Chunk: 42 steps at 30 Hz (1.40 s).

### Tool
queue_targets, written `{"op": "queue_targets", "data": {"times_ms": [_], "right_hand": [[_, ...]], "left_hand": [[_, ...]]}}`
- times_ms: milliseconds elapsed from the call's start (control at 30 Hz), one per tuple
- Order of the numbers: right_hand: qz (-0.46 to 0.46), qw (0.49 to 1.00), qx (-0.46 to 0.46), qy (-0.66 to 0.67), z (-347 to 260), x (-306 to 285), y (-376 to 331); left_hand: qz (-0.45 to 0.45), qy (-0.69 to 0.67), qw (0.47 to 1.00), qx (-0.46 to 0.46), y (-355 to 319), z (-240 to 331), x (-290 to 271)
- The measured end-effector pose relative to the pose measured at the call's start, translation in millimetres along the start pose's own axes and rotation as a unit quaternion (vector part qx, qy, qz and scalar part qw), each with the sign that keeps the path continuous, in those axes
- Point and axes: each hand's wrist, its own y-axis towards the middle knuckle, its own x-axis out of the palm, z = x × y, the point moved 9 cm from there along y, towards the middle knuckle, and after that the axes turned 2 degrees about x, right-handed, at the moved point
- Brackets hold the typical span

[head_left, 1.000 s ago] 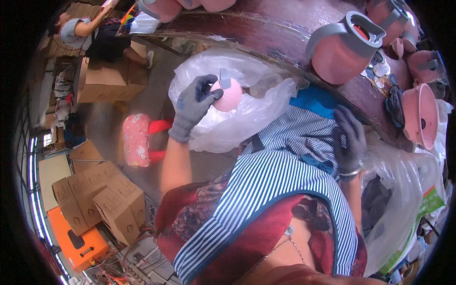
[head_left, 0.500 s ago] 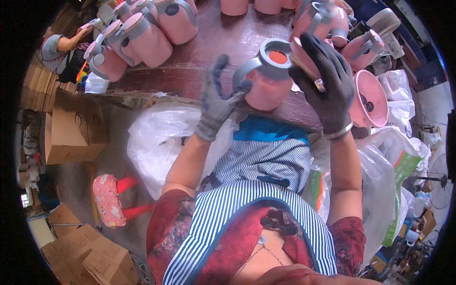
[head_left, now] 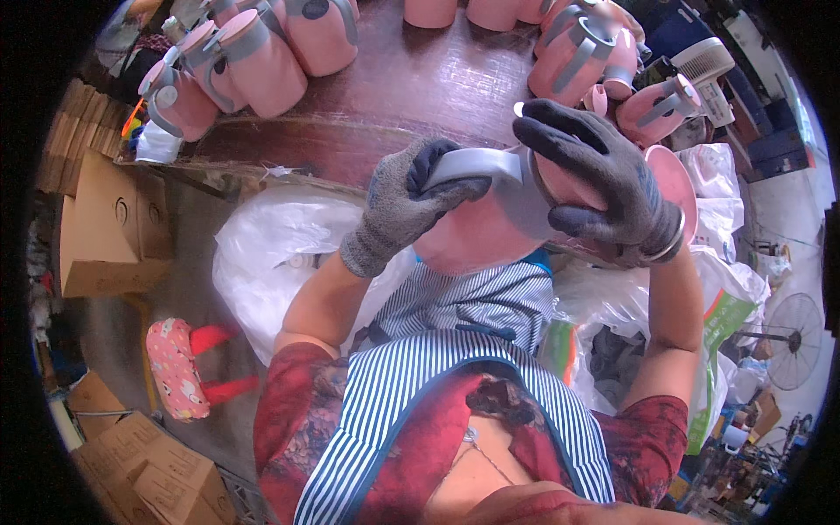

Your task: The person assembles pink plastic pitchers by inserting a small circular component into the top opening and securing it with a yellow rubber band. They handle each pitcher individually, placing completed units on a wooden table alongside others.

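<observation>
Pink jug (head_left: 481, 232), smooth rounded body, grey collar (head_left: 525, 210) and grey loop handle (head_left: 477, 162), tipped sideways with its mouth toward the right hand (head_left: 621, 188). It's held up at the near edge of the dark red table (head_left: 420, 87), above the striped apron (head_left: 477, 302). Dark printed marks on the brown carton (head_left: 118, 223) at left; plastic bag (head_left: 717, 319) at right has a green printed band. Left hand (head_left: 402, 197), grey-gloved, fingers curled round the handle. Right hand, also gloved, fingers and thumb spread, gripping a pink lid (head_left: 569, 182) against the mouth. Both elbows bent, forearms raised.
</observation>
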Motion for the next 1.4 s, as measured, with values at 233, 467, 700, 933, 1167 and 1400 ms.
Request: {"op": "queue_targets", "data": {"times_ms": [233, 467, 700, 933, 1167, 1400], "right_hand": [[0.039, 0.995, -0.064, -0.071, -31.4, -8.5, -32.8], [0.101, 0.989, 0.064, 0.086, -21.7, -4.5, -78.5], [0.105, 0.993, 0.021, -0.050, -42.0, 5.5, -100.5], [0.121, 0.992, 0.037, 0.014, -33.7, 38.3, -132.6], [0.212, 0.925, 0.294, 0.114, -1.2, 62.5, -164.5], [0.079, 0.976, 0.198, 0.055, -22.5, 40.5, -132.0]], "left_hand": [[-0.044, 0.103, 0.985, 0.132, -10.4, 40.3, 7.5], [-0.087, 0.101, 0.979, 0.153, -14.7, 73.7, 27.2], [-0.140, 0.169, 0.963, 0.155, -21.1, 62.1, 57.9], [-0.113, 0.164, 0.976, 0.088, -43.0, 34.8, 77.5], [-0.068, 0.229, 0.964, 0.115, -57.8, 51.0, 100.5], [-0.162, 0.283, 0.936, 0.128, -32.8, 54.7, 67.9]]}}
